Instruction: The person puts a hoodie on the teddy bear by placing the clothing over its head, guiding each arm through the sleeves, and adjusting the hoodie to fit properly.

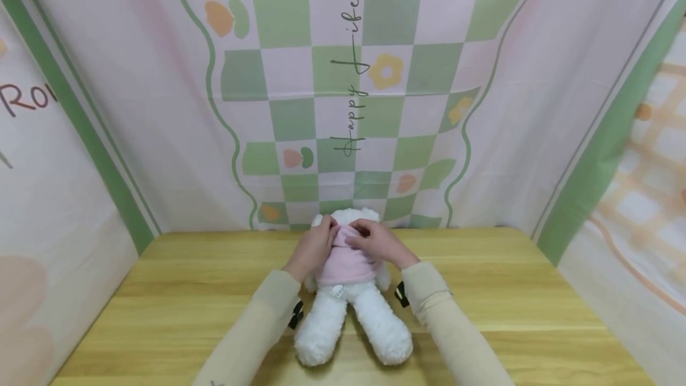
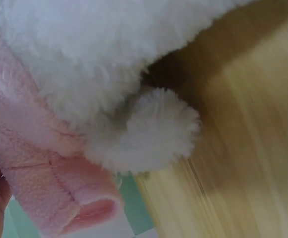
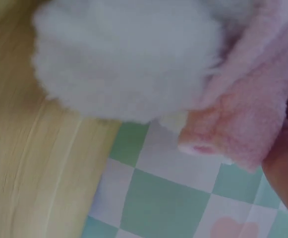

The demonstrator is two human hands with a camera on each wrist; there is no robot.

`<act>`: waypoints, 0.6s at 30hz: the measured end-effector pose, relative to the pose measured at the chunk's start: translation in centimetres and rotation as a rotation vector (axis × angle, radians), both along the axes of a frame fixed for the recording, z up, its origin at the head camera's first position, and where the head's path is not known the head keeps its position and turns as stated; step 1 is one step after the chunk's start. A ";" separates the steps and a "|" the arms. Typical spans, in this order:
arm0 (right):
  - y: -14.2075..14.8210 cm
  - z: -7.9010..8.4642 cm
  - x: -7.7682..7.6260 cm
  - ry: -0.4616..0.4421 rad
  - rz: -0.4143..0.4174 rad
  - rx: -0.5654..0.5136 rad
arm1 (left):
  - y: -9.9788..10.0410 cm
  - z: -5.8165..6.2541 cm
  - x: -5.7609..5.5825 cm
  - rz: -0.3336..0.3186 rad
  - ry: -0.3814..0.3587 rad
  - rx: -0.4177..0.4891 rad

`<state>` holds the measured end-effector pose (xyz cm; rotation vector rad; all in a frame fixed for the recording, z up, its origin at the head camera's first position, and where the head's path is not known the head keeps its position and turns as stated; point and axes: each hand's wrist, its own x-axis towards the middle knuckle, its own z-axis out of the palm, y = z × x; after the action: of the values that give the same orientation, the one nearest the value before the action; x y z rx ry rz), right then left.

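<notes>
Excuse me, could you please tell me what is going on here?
A person is handling a pink top on a white stuffed toy, which is on the wooden table with its legs toward the person. The left hand and right hand both pinch the top's upper part. At this moment the top covers the toy's body, but its sleeves look empty, with the toy's arms outside them.

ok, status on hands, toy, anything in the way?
Left hand, right hand pinching pink garment. White plush toy on table, garment over torso. No obstruction visible.
</notes>
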<state>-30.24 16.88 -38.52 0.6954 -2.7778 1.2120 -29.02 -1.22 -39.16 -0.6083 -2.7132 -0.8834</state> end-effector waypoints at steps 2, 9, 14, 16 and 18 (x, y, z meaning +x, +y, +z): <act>-0.1 0.0 -0.1 0.039 -0.007 0.014 | 0.0 -0.1 0.0 -0.008 -0.013 0.026; -0.6 -0.2 0.1 0.193 -0.071 0.074 | -0.4 -0.3 0.0 -0.024 -0.063 0.074; -0.2 -0.2 0.3 0.167 -0.065 0.056 | -0.3 -0.3 0.1 -0.021 0.006 0.048; 0.0 -0.2 0.3 0.161 -0.061 0.047 | -0.2 -0.4 0.2 -0.012 0.038 0.034; 0.1 -0.2 0.5 0.157 -0.048 0.025 | -0.1 -0.5 0.4 -0.008 0.074 0.014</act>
<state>-29.79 17.02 -38.74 0.6900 -2.6692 1.0665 -28.64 -1.37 -39.62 -0.6370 -2.6381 -0.8638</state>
